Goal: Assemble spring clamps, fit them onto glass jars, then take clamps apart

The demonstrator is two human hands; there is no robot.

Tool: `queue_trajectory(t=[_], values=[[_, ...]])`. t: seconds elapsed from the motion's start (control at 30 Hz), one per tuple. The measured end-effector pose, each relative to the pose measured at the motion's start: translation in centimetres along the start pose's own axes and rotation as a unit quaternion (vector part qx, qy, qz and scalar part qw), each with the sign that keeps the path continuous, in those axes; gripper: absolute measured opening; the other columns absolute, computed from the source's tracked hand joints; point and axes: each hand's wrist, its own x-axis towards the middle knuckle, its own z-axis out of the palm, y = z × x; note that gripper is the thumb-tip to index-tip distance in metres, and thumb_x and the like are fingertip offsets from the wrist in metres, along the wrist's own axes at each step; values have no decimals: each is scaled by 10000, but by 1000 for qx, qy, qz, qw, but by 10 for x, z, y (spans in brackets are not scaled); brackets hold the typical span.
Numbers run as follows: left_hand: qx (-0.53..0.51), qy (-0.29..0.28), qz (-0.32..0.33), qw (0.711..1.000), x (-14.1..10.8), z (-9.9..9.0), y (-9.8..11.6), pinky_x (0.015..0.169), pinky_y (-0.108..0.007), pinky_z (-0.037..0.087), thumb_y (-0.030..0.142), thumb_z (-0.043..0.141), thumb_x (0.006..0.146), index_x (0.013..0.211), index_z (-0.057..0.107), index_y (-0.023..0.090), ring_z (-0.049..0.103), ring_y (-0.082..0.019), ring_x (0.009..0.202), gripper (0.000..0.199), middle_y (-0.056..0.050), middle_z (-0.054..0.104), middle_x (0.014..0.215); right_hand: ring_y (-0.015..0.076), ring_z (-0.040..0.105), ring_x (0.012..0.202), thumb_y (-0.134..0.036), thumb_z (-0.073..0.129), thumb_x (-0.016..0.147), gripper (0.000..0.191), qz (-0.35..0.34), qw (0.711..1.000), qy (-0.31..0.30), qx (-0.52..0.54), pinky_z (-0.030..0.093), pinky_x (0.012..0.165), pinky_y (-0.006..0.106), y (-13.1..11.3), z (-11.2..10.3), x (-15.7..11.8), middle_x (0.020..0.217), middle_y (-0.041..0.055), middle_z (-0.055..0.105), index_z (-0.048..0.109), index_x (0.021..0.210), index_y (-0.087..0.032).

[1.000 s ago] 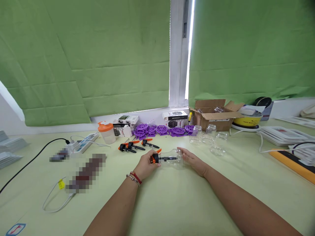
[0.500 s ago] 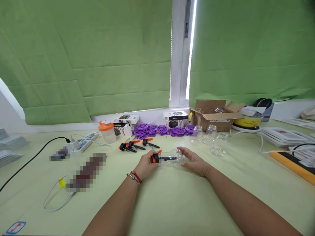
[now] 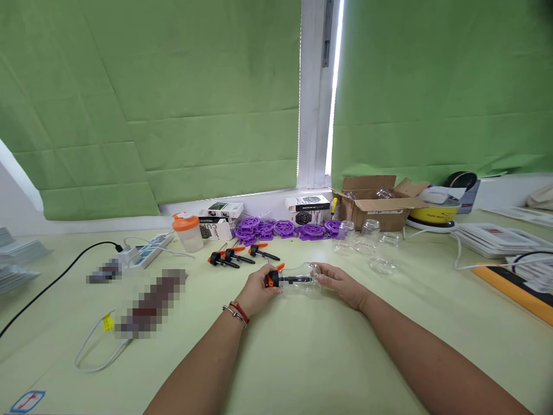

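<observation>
Above the table, a clear bottle lies on its side between my two hands. A black pump head with an orange lever sits at the bottle's left end, its dark tube running inside. My left hand is closed around the pump head, the thumb underneath. At the bottle's wide right end, my right hand grips the base with the fingers curled over it. Several similar pump heads lie loose behind my left hand. Farther right stand several clear bottles, their outlines partly overlapping.
Purple plastic wheel-shaped parts lie in a row at the back, near small printed boxes. An open cardboard box stands at the back right. An orange-lidded shaker and a power strip are on the left.
My right hand has shifted its grip on the bottle's base: the thumb, low on the near side before, is now higher, closer to the fingers. My left hand keeps its hold.
</observation>
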Motion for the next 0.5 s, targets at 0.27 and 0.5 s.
queue_trajectory(t=[0.27, 0.5], values=[[5, 1, -2, 1000, -3, 1, 10, 644, -251, 408, 246, 695, 600, 971, 559, 183, 493, -122, 653, 400, 28, 541, 705, 259, 504, 1038, -615, 438, 796, 511, -7, 999, 24, -42, 326, 991, 408, -2, 1, 1, 1042, 56, 613, 648, 1004, -198], [2, -6, -1, 1000, -4, 3, 14, 651, -255, 413, 231, 699, 602, 964, 554, 189, 482, -126, 666, 392, 10, 572, 719, 301, 509, 1043, -705, 422, 736, 612, 16, 996, 73, -38, 324, 996, 439, 1, 3, 4, 1034, 60, 645, 653, 1032, -222]])
